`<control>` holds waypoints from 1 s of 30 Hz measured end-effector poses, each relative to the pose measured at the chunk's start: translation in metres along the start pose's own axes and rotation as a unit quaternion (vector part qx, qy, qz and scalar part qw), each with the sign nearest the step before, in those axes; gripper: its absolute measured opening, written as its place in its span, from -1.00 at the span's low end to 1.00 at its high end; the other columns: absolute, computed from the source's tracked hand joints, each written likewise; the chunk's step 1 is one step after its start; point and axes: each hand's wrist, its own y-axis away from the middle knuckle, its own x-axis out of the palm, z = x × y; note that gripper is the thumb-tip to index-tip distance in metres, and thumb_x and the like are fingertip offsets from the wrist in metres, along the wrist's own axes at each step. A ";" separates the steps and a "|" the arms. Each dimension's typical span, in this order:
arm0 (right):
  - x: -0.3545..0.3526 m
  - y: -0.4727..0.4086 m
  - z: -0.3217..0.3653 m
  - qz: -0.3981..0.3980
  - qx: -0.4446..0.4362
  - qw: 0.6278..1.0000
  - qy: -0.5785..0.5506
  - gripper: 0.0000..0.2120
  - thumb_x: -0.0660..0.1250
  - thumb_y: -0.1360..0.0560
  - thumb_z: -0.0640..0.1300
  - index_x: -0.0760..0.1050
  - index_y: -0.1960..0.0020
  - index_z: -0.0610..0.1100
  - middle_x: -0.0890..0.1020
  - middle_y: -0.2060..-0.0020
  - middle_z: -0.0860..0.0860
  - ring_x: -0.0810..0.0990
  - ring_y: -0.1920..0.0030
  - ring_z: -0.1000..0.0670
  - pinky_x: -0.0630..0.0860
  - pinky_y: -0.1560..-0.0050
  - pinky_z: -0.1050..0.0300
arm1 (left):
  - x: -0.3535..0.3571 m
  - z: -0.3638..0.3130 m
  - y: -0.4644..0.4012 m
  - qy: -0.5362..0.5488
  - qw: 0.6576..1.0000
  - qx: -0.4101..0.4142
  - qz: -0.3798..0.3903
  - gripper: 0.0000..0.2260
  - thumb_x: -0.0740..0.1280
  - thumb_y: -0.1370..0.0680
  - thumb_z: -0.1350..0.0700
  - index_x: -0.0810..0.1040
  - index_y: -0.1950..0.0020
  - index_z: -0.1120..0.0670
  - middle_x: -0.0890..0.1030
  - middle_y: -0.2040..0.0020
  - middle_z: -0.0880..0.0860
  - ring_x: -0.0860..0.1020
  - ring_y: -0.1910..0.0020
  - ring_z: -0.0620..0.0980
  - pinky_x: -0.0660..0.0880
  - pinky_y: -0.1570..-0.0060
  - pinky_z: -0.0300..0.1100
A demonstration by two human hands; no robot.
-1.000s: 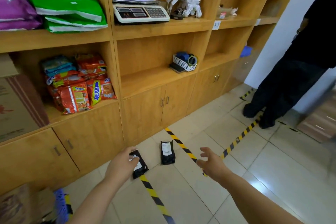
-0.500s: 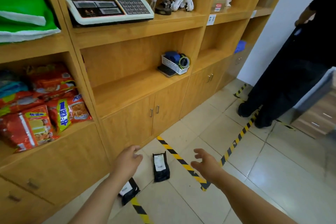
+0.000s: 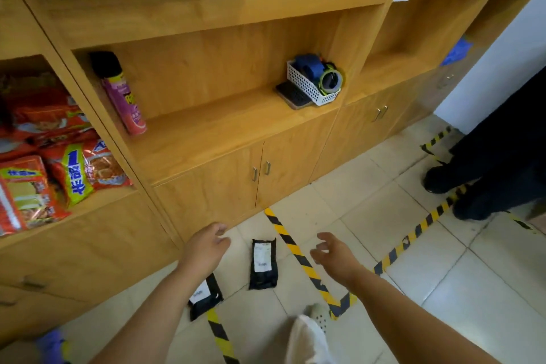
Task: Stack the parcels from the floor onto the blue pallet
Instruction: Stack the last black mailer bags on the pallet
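Fingers (image 3: 218, 233) of the left hand (image 3: 205, 248) loosely curled and holding nothing; right hand (image 3: 334, 251) spread wider, fingertips hooked, equally bare; both hanging above the tiled floor (image 3: 443, 289), either side of the upright black parcel (image 3: 263, 263) lying flat with its white label up. Closer now than a moment back; shelving looms larger, both forearms reaching lower and further out, so a crouch toward the parcels looks well under way. Second black parcel (image 3: 204, 297) nearer and to the left, partly hidden under the left forearm, lying across the yellow-and-black tape (image 3: 291, 242). Blue pallet not clearly in view; only a scrap of blue at the near left edge, impossible to say what. No parcel lifted yet; grabbing first, probably one per hand. Wrists level, palms down, elbows nearly straight. Bystander's dark shoes (image 3: 440, 179) far right, well apart.
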 end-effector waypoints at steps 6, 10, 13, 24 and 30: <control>-0.051 -0.095 -0.002 0.091 -0.027 0.993 0.064 -0.55 0.26 -0.55 -0.12 0.29 -0.40 -0.16 0.53 -0.18 -0.12 0.56 -0.09 -0.11 0.42 -0.08 0.14 | 0.052 -0.019 -0.043 0.043 0.993 -0.088 -0.064 -0.67 0.26 -0.58 0.10 0.44 -0.34 0.06 0.50 -0.30 0.01 0.46 -0.11 -0.10 0.39 -0.08 -0.21; -0.070 -0.155 -0.012 0.141 -0.036 0.982 0.119 -0.57 0.26 -0.55 -0.11 0.31 -0.40 -0.15 0.53 -0.19 -0.13 0.57 -0.09 -0.14 0.46 -0.11 0.09 | 0.094 -0.026 -0.073 0.075 0.981 -0.159 -0.081 -0.67 0.24 -0.58 0.08 0.43 -0.35 -0.01 0.49 -0.30 -0.05 0.48 -0.16 -0.08 0.42 -0.07 -0.18; -0.064 -0.201 -0.024 0.172 -0.028 0.972 0.155 -0.58 0.26 -0.55 -0.13 0.33 -0.39 -0.15 0.53 -0.20 -0.13 0.58 -0.06 -0.13 0.47 -0.08 0.11 | 0.126 -0.014 -0.097 0.106 0.969 -0.202 -0.100 -0.67 0.25 -0.56 0.10 0.45 -0.34 -0.01 0.51 -0.29 -0.05 0.49 -0.13 -0.08 0.41 -0.11 -0.17; 0.077 -0.363 -0.125 0.271 0.038 0.940 0.203 -0.56 0.24 -0.53 -0.15 0.32 -0.40 -0.14 0.53 -0.11 -0.09 0.54 -0.06 -0.07 0.42 -0.01 0.14 | 0.246 0.129 -0.209 0.169 0.938 -0.287 -0.099 -0.70 0.29 -0.54 0.13 0.50 -0.27 -0.01 0.57 -0.20 0.01 0.54 -0.11 -0.03 0.50 -0.16 -0.01; 0.179 -0.459 -0.205 0.259 0.077 0.942 0.198 -0.58 0.25 -0.52 -0.16 0.34 -0.37 -0.13 0.57 -0.11 -0.13 0.57 0.01 -0.08 0.45 0.14 0.16 | 0.301 0.218 -0.270 0.147 0.937 -0.294 -0.118 -0.71 0.29 -0.55 0.06 0.48 -0.28 -0.08 0.56 -0.14 -0.11 0.53 -0.09 -0.10 0.49 -0.09 -0.11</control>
